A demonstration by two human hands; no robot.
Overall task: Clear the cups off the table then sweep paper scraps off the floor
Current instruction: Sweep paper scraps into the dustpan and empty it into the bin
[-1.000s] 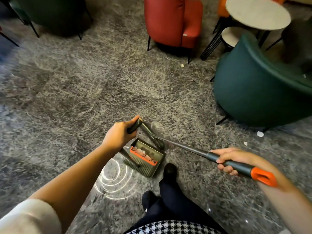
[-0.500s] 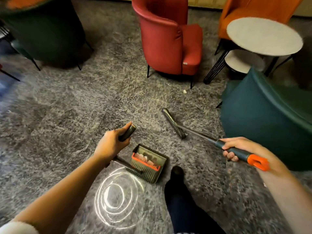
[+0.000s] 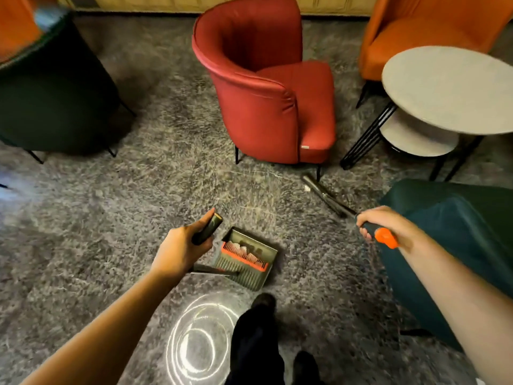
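grey mottled carpet (image 3: 166, 190) runs between a red armchair (image 3: 263, 93) and a round desk (image 3: 449, 90) at the right; no cup is in view, so the first step looks done, though the frame cuts off the desk's far side. sweeping is under way. the left hand (image 3: 180, 251) curls round the dark handle of the dustpan (image 3: 247, 259), which sits on the carpet just ahead of the person's foot, with pale scraps (image 3: 244, 249) already behind its orange comb. the right hand (image 3: 388, 222) is wrapped round the orange-tipped grip of the broom (image 3: 330, 201), whose head lies near the red chair's leg, just beside a small white scrap (image 3: 307, 188) that is yet to be collected. the carpet's pattern could hide more bits, and the green armchair (image 3: 458, 232) blocks the floor behind it
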